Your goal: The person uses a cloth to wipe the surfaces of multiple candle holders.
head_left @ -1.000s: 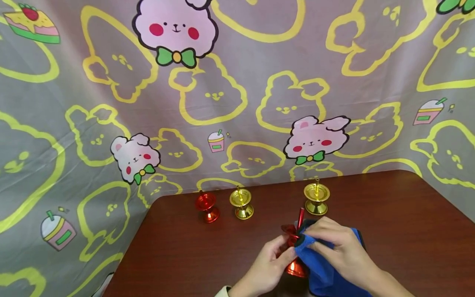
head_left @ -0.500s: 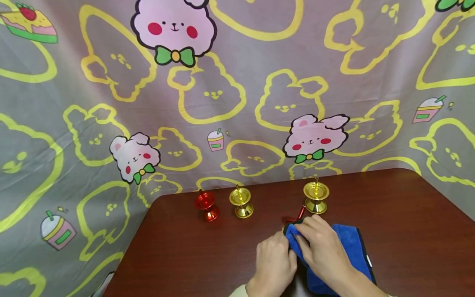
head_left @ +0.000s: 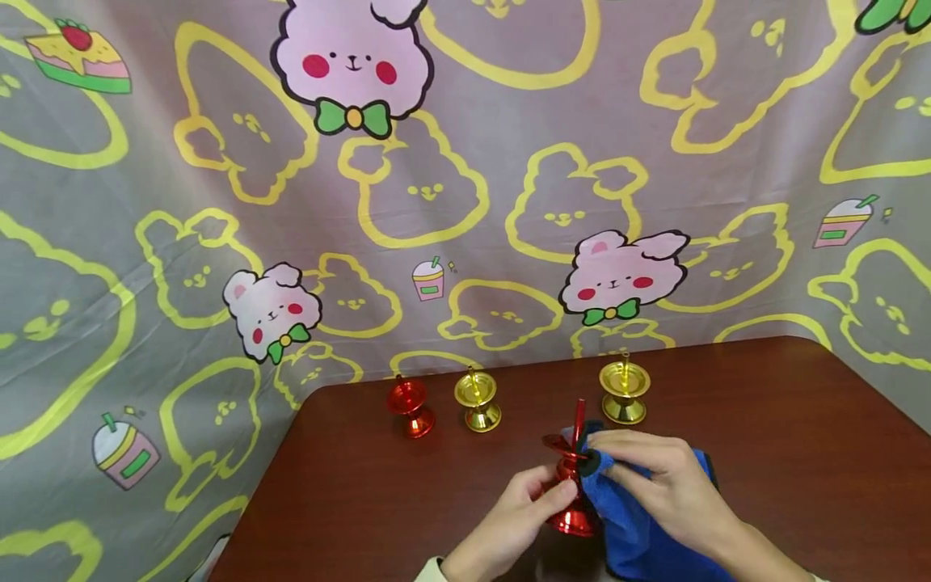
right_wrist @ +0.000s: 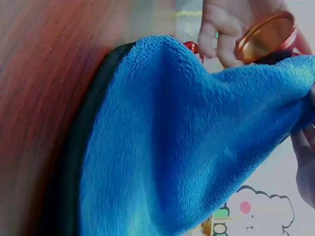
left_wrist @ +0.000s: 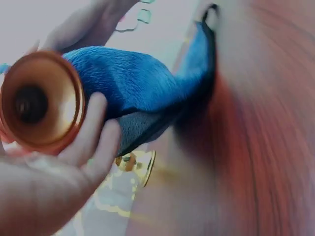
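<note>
The shiny red candle stand, with a shallow dish, a thin stem and a flared, hollow base, was nearly upright in the left hand's grip. The fluffy blue, dark-edged cloth, pinched by the right hand, met the stand near its dish and draped rightward from it.

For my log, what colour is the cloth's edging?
Near-black; the edging on the blue cloth shows best in the right wrist view.

A pale cream sleeve ended above the bare left hand; the right hand and forearm were bare up to a pale cuff
</note>
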The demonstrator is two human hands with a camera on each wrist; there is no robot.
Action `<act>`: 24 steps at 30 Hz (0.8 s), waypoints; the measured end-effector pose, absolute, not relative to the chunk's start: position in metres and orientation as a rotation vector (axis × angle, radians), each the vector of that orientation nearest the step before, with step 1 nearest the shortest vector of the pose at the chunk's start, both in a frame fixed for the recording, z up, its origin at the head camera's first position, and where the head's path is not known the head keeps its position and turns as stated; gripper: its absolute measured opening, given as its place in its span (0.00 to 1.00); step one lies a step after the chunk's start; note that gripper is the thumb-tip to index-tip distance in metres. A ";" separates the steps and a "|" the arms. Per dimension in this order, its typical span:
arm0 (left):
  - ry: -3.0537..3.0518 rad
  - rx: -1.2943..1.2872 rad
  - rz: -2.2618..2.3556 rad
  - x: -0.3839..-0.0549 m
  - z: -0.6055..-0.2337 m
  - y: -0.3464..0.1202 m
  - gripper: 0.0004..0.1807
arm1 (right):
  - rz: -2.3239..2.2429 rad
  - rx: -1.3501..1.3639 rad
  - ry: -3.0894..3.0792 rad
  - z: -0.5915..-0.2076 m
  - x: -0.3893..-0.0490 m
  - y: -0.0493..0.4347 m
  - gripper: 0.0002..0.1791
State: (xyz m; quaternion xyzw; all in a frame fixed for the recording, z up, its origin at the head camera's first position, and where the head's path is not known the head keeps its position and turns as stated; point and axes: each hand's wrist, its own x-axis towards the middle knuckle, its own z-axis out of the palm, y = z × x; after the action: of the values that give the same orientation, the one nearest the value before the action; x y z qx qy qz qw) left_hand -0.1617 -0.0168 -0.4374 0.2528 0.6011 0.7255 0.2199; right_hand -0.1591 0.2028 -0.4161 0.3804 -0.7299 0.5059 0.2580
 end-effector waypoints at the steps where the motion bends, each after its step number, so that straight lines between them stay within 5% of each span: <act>1: 1.570 0.677 2.021 -0.161 -0.436 -0.018 0.22 | 1.407 1.034 -1.987 -0.415 -0.157 0.205 0.26; 7: 1.193 0.861 2.039 -0.158 -0.442 -0.017 0.30 | 1.519 1.006 -2.043 -0.415 -0.149 0.211 0.23; 13: 1.242 0.853 2.164 -0.153 -0.441 -0.010 0.28 | 1.467 1.070 -1.926 -0.418 -0.150 0.210 0.24; 17: 1.475 0.812 2.212 -0.151 -0.441 -0.007 0.31 | 1.386 1.116 -1.827 -0.424 -0.155 0.209 0.13; 24: 2.046 0.905 2.072 -0.153 -0.439 -0.003 0.15 | 1.158 1.053 -1.820 -0.429 -0.159 0.204 0.17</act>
State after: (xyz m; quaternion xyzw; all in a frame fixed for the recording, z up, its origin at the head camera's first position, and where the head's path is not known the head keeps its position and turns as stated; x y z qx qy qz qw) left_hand -0.1528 -0.0027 -0.4390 0.2963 0.6702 0.6789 0.0461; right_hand -0.1586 0.2039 -0.4286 0.4089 -0.7068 0.4496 0.3622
